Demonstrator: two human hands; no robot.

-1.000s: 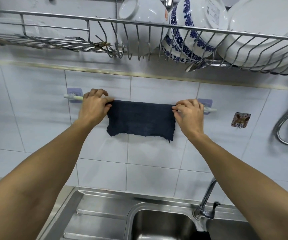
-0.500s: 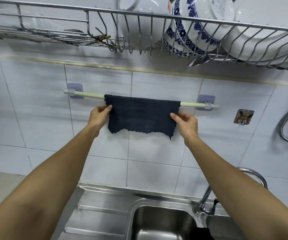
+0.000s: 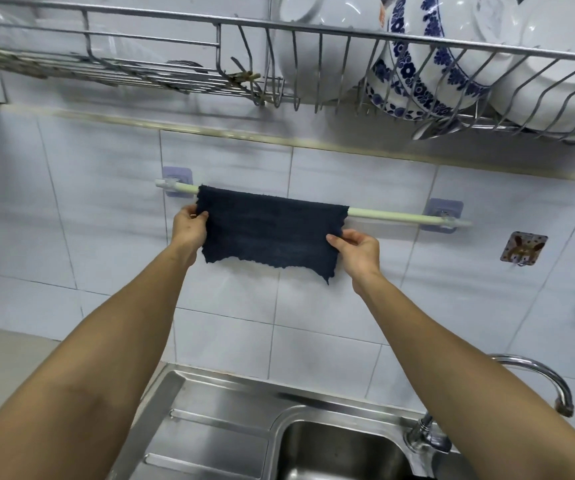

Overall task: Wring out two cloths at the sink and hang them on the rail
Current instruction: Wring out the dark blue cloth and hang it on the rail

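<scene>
A dark navy cloth (image 3: 268, 230) hangs draped over the pale green rail (image 3: 393, 214) on the tiled wall, covering the rail's left half. My left hand (image 3: 189, 228) pinches the cloth's left edge, just under the rail. My right hand (image 3: 357, 249) pinches its right edge, lower down near the ragged bottom hem. Below stands the steel sink (image 3: 331, 448). I see no second cloth.
A wire dish rack (image 3: 313, 32) with white and blue-patterned bowls and plates hangs just above the rail. A curved tap (image 3: 542, 379) rises at the right of the sink. A small sticker hook (image 3: 523, 249) is on the wall to the rail's right.
Both hands came down from the rail to the cloth's side edges. The cloth has slid left along the rail, baring more of the rail on the right.
</scene>
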